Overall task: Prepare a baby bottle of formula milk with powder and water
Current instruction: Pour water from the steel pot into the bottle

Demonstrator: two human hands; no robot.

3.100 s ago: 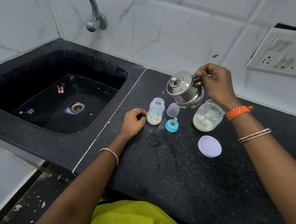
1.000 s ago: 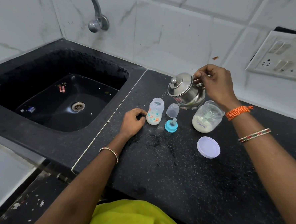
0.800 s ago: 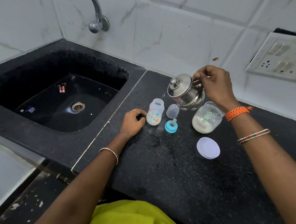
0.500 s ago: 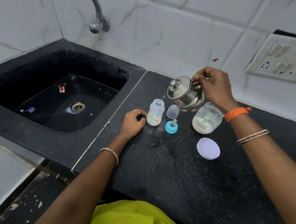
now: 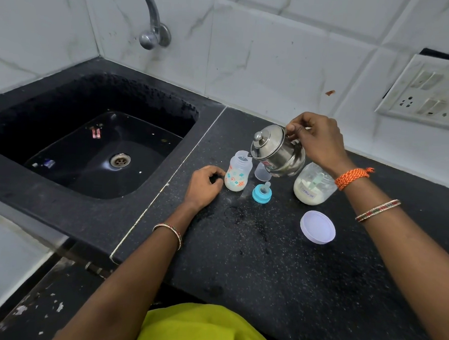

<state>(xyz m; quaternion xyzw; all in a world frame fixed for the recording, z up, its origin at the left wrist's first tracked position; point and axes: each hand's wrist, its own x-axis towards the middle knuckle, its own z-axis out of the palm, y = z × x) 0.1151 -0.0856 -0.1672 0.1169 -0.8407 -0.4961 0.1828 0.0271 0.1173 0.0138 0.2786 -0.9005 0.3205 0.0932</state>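
The right hand (image 5: 318, 142) grips a steel kettle (image 5: 277, 153) by its handle, tilted with its spout at the open mouth of the baby bottle (image 5: 237, 172). The left hand (image 5: 204, 183), loosely curled and holding nothing, rests on the bench (image 5: 265, 264) just left of the bottle. A clear cap (image 5: 262, 172) and blue teat ring (image 5: 262, 192) sit right of the bottle; farther right stands the formula jar (image 5: 312, 189), its lid (image 5: 317, 227) nearer.

Open baby bottle (image 5: 238, 172) standing upright on black counter, white liquid showing at bottom. Steel kettle (image 5: 278, 151) tilting, spout over bottle mouth. Teal nipple ring (image 5: 262, 192) lying beside. Open formula jar (image 5: 314, 184) standing, lid (image 5: 317, 227) lying nearby.
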